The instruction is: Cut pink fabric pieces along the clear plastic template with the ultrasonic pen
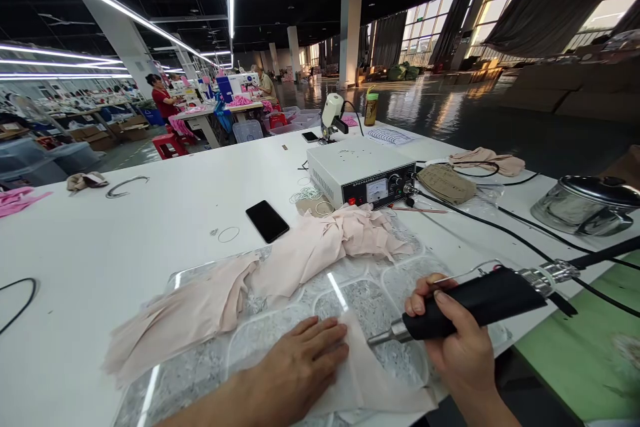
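My left hand (295, 363) lies flat, fingers spread, pressing a pale pink fabric piece (365, 377) onto a clear glass plate (210, 373) on the white table (125, 233). My right hand (453, 340) grips a black handheld cutting tool (480, 303); its metal tip (381, 338) touches the fabric just right of my left fingers. A black cable (505, 230) runs from the tool to a white control box (363, 173). More pink fabric pieces (280, 267) are piled beyond my hands.
A black phone (267, 221) lies left of the box. A steel pot with lid (587, 203) sits at right, a bottle (371, 107) and small machine (331, 113) farther back. People work at distant sewing tables (210, 110). The table edge runs near my right hand.
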Demonstrator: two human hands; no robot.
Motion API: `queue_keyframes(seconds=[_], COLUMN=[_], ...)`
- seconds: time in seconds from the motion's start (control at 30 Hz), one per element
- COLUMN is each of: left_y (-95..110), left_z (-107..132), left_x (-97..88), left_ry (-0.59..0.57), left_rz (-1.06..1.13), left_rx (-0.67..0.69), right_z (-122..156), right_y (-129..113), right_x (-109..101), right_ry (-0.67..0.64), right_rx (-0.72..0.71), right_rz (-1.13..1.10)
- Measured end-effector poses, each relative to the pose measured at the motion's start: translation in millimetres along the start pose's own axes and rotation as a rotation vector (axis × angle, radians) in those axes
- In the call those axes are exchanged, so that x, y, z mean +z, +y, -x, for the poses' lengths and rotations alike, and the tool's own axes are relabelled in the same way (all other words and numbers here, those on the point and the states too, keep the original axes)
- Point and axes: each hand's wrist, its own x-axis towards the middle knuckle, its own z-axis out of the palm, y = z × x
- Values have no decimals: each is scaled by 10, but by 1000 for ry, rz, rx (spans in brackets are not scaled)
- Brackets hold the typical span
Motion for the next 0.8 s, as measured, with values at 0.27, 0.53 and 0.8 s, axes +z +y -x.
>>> queue_keyframes(seconds=[0.27,0.53,0.8], left_y=[-10,-13,-39], left_z=[-2,-9,-37], left_x=[-28,-28,-106], left_ry=[-40,-48,-133], left_rz=[-18,-25,-42], left_rx=[5,23,7], right_z=[-59,-50,-110], right_y=[14,-23,117], right_x=[162,69,241], right_ry=[79,83,36], right_rx=[34,87,21], right_rz=[-82,-46,-51])
